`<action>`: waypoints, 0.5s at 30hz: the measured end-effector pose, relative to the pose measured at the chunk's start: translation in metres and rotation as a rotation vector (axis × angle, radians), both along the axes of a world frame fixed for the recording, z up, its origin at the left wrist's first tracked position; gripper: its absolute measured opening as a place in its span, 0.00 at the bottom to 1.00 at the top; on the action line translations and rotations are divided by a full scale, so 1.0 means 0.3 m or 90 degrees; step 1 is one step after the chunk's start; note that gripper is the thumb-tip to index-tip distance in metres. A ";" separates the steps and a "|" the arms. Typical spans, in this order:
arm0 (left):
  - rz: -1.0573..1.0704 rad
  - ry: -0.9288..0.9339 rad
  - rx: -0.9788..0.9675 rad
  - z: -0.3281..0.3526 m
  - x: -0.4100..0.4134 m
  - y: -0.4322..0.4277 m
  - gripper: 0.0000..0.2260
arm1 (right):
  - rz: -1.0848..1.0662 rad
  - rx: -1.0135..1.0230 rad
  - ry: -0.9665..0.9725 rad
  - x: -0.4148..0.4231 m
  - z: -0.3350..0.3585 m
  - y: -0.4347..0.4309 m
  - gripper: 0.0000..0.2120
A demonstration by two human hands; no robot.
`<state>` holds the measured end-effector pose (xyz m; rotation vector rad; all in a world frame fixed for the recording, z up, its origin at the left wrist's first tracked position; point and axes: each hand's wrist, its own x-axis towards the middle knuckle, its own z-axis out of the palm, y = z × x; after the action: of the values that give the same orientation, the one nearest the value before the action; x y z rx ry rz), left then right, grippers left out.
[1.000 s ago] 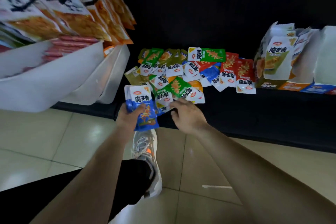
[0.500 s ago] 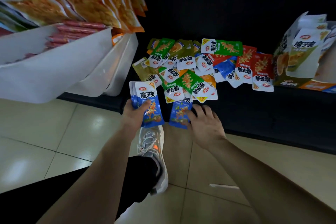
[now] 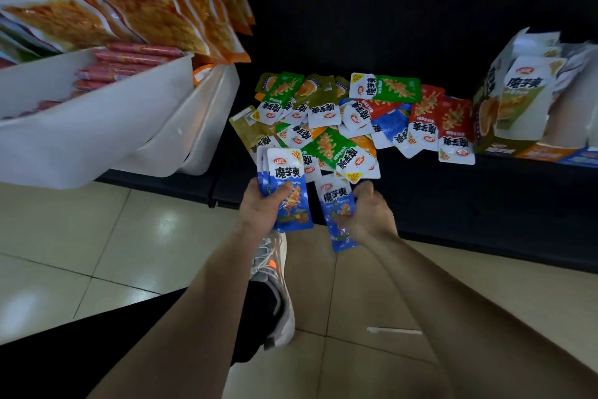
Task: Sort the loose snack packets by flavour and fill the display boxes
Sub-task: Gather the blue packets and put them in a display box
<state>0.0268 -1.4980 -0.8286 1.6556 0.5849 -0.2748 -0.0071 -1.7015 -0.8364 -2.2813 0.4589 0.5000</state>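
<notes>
Currently gripping a stack of blue packets (image 3: 288, 172) in left hand (image 3: 262, 214), thumb across the front; pinching a single blue packet (image 3: 335, 201) in right hand (image 3: 372, 220), just beside. Held at front edge of black shelf (image 3: 453, 198), near mixed pile (image 3: 339, 126); display boxes (image 3: 511, 107) far right.

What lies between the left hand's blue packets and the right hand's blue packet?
In the head view, only bare dark shelf front shows between the blue stack and the single blue packet.

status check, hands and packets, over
Left hand grips blue stack. Right hand holds one blue packet. Mixed pile unsorted on shelf, display box at right. No blocker seen.
</notes>
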 end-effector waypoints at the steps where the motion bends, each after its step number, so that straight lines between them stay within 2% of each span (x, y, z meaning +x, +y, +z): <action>1: -0.011 0.004 -0.004 0.004 -0.004 -0.017 0.08 | -0.030 0.040 0.025 -0.017 0.009 -0.044 0.24; 4: -0.052 0.024 -0.037 0.023 -0.027 -0.086 0.07 | -0.141 0.185 0.086 -0.094 0.046 -0.164 0.19; 7: -0.123 0.033 -0.079 0.043 -0.065 -0.184 0.09 | -0.247 0.415 0.014 -0.175 0.089 -0.262 0.10; 9: -0.176 0.027 -0.102 0.058 -0.094 -0.260 0.12 | -0.273 0.552 -0.026 -0.211 0.133 -0.299 0.09; 11: -0.211 0.027 -0.146 0.085 -0.118 -0.334 0.14 | -0.261 0.577 -0.040 -0.216 0.174 -0.314 0.09; 15: -0.276 0.000 -0.225 0.207 -0.141 -0.463 0.12 | -0.240 0.541 -0.069 -0.193 0.269 -0.356 0.12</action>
<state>-0.0155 -1.6370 -0.7664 1.4208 0.1556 -0.6552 -0.0651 -1.8082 -0.7558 -1.3587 0.4864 0.2927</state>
